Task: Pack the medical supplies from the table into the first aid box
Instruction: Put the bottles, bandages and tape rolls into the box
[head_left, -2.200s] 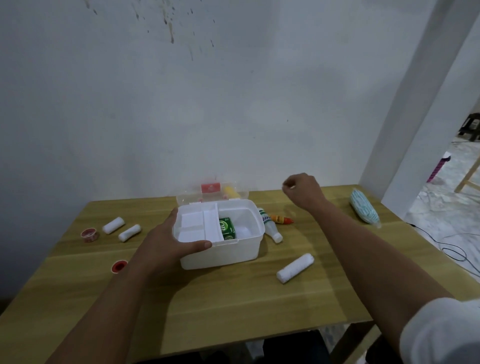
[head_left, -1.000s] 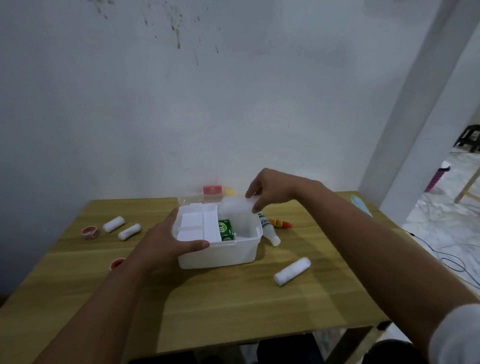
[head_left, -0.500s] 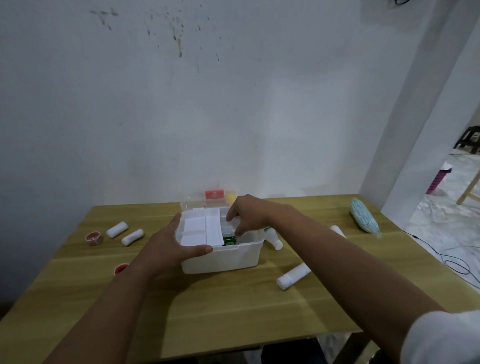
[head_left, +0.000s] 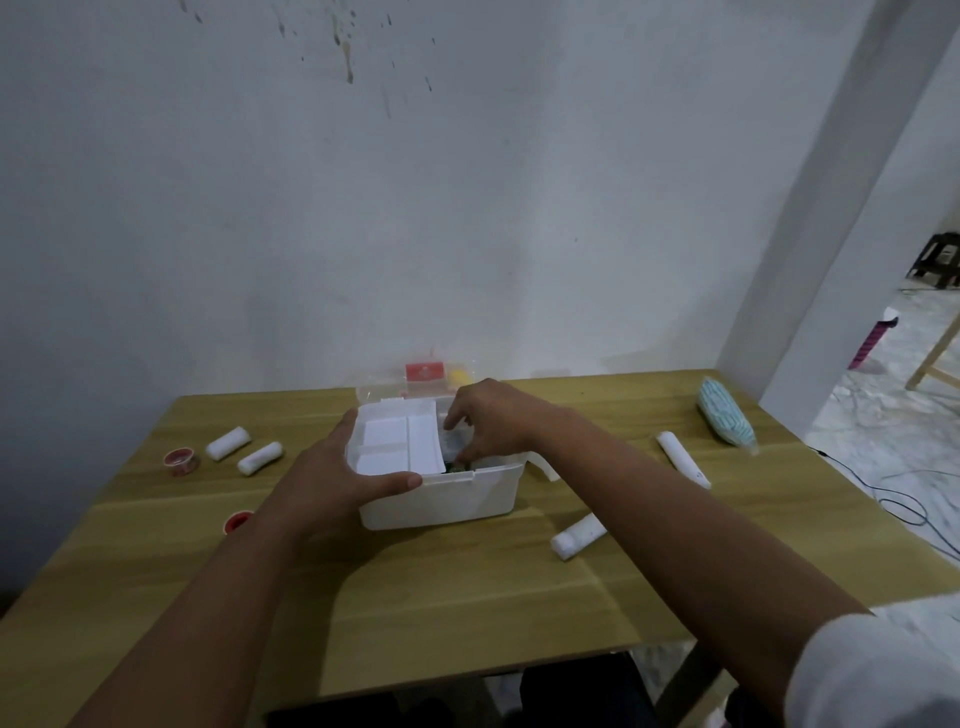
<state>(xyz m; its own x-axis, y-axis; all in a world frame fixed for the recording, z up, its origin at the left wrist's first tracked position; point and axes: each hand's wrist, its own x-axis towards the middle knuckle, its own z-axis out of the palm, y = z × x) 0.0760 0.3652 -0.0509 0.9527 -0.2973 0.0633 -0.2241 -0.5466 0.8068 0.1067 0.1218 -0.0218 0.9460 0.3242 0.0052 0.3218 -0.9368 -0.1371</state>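
The table (head_left: 467, 597) carries the open box (head_left: 441, 499) near its middle. The left hand (head_left: 332, 478), fingers spread, clasps the box's left side, likely to steady it. The right hand (head_left: 493, 421) reaches inside with curled fingers; whether it pinches anything I cannot tell. Rolls (head_left: 577, 536) lie unpacked around.

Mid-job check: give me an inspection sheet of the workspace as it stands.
Surface: wooden table, against the wall.
Job's things: open first aid box; three white rolls, two red tape rolls and white tube unpacked.
Clutter: blue patterned pouch at the far right edge.
Grips: left hand holds the box; right hand reaches inside, contents hidden.
Cables: black cable on the floor.
Surroundings: stained wall, dark stool.
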